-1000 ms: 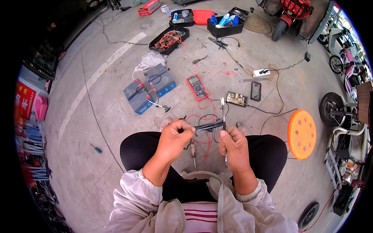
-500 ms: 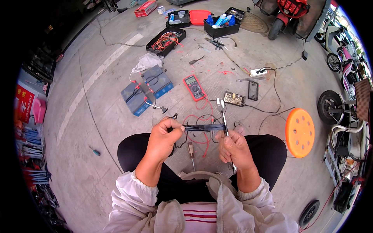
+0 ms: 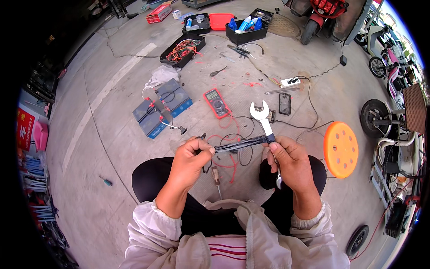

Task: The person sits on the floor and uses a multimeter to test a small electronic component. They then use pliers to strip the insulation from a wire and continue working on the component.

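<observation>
Head view | floor [image 3: 313,80]: batteries [image 3: 163,107], red meter [image 3: 217,102] lie ahead | right hand [image 3: 291,166] fingers closed round wrench [image 3: 264,123], stiff, heavy steel, best gripped mid-shank | left hand [image 3: 190,161] pinches black tape strip [image 3: 239,143], light, limp, sticky, stretched between hands above knees.
</observation>
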Tool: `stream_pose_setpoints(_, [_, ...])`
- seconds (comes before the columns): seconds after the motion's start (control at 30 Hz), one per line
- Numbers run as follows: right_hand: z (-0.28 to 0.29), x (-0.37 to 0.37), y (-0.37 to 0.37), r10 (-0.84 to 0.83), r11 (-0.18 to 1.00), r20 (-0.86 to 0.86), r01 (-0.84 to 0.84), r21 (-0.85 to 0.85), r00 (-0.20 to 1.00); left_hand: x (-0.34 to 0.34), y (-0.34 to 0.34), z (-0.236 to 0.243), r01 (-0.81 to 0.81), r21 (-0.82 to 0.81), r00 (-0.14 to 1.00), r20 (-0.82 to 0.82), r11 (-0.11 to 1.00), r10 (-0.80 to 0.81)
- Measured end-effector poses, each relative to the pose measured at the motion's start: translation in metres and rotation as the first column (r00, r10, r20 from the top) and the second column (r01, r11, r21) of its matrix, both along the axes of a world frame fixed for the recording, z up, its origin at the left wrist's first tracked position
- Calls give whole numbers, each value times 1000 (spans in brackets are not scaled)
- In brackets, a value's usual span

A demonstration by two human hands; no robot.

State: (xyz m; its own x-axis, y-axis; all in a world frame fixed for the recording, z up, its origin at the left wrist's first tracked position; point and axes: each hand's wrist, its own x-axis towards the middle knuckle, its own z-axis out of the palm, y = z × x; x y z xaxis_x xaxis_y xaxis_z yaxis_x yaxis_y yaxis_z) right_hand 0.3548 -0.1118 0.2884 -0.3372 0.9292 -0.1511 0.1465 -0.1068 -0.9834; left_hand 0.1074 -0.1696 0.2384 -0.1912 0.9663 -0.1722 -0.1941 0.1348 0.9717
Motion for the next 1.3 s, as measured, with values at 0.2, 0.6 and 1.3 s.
stream_pose_setpoints(0.2, [24,30,91,263,953,45,-253,-170,964,45,39,-17,-116,-55,951,281,992,127])
stream_pose_setpoints(0.6, [-361,112,105,-54,996,480,80,-34,876,146,109,-268,25,-659,995,90,752,46])
stream_pose_setpoints(1.3, [-438,140,48,-469,867,698,433,247,541,152,168,-372,35,-837,997,66,546,37])
